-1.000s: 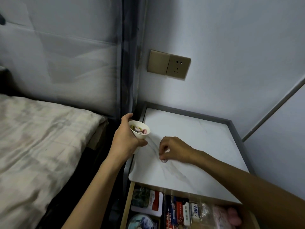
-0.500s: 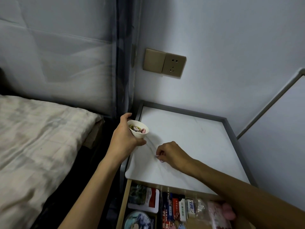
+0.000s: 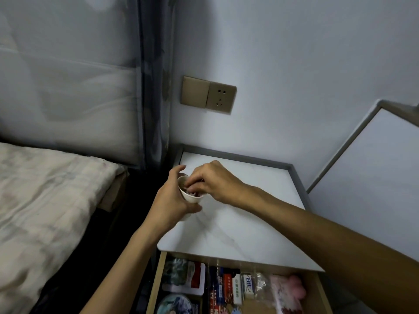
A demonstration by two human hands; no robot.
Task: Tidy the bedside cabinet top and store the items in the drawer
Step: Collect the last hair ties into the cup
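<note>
We find the right hand (image 3: pixel 214 180) moved from the cabinet top (image 3: pixel 244 227) into the cup (image 3: pixel 189 197), hold unclear; left hand (image 3: pixel 170 201) grips the cup; the drawer (image 3: pixel 156 282) awaits it.

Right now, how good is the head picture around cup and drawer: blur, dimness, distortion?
Head view: dim, bluish light; the right hand is blurred at the fingers over the cup that the left hand grips, so what they hold cannot be told; the wide lens skews the cabinet top; the drawer lies dark and soft.
</note>
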